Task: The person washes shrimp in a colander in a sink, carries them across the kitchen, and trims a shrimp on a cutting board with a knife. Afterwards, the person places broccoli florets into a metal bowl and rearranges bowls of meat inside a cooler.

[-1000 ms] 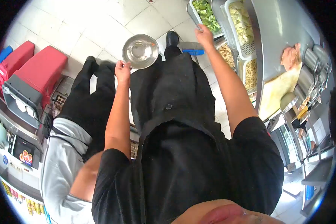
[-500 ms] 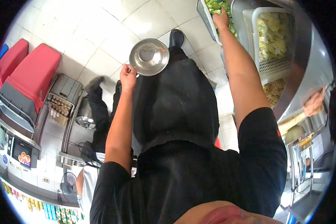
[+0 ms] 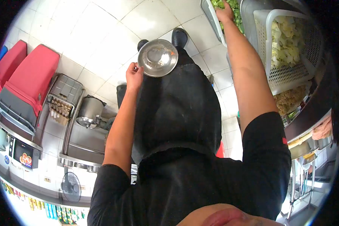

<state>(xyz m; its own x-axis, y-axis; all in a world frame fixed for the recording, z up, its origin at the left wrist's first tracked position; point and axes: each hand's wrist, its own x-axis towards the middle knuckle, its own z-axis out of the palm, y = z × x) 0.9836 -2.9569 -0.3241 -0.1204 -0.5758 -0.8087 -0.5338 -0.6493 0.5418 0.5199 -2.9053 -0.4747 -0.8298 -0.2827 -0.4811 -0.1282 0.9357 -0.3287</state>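
My left hand grips a shallow round metal bowl by its near-left rim, fingers closed on the edge. The bowl hangs over my legs with its inside facing up; a few small orange-brown bits cling to it. At the upper right, my right hand reaches into a light grey bin of chopped green leaves. Its thumb and fingers curl down into the leaves, and the fingertips are partly hidden among them.
A white perforated basket of pale cut cabbage stands right of my right forearm, noodle-like strands below it. Along the left are red-lidded bins, an egg crate, a steel pot and a fan.
The bowl and my left hand have shifted slightly right. My right hand stays at the greens. Another person's dark leg and white clothing at left have gone from view, revealing the pot.
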